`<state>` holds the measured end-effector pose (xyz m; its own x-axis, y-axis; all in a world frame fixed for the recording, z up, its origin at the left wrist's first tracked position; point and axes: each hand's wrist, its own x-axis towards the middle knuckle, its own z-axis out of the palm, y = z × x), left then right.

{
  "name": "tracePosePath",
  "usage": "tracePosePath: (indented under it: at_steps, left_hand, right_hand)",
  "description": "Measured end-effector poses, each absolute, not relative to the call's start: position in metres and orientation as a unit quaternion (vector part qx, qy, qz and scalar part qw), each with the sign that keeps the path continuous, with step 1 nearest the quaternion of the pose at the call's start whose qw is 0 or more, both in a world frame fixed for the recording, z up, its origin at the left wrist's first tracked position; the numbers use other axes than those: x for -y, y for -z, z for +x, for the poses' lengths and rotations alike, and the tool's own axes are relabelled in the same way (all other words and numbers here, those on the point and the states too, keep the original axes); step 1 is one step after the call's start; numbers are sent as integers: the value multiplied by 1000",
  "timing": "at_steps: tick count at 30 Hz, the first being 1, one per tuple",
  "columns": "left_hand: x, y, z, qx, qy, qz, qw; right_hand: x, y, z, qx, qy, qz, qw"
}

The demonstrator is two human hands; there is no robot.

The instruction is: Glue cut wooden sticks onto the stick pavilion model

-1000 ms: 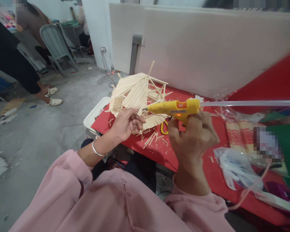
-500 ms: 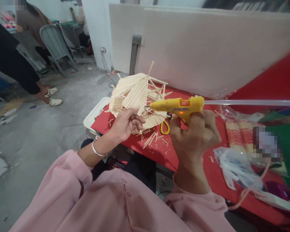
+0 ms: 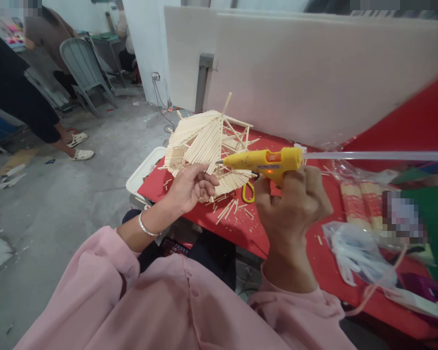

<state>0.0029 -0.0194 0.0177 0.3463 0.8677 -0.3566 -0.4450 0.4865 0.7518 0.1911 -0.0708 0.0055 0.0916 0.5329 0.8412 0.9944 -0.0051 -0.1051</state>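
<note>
A model built of thin wooden sticks (image 3: 208, 141) stands on the red table, its sloping roof of close-laid sticks facing me. My left hand (image 3: 195, 187) is at its near left edge, fingers curled and thumb against the lower stick ends; whatever lies between the fingers is hidden. My right hand (image 3: 294, 201) is wrapped round the handle of a yellow hot glue gun (image 3: 259, 159). Its orange light glows, and a long clear glue stick (image 3: 372, 155) juts from the back. The nozzle points left at the roof's lower edge, close to my left fingertips.
Yellow-handled scissors (image 3: 248, 192) and loose stick pieces (image 3: 228, 211) lie on the red table (image 3: 246, 238). To the right are packs of sticks (image 3: 361, 201) and a plastic bag (image 3: 357, 248). Pale boards (image 3: 295, 78) stand behind. A person (image 3: 25, 92) stands at the left.
My right hand has brought the glue gun slightly left, with its nozzle a little nearer the roof's lower edge. My left hand and the stick model look unmoved.
</note>
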Motion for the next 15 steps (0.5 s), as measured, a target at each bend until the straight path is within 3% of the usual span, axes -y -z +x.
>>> tracePosePath:
  at_steps: [15]
  left_hand:
    - [17,-14,1,-376,-420,279,778]
  right_hand:
    - [70,-7,192,595,319,-635,375]
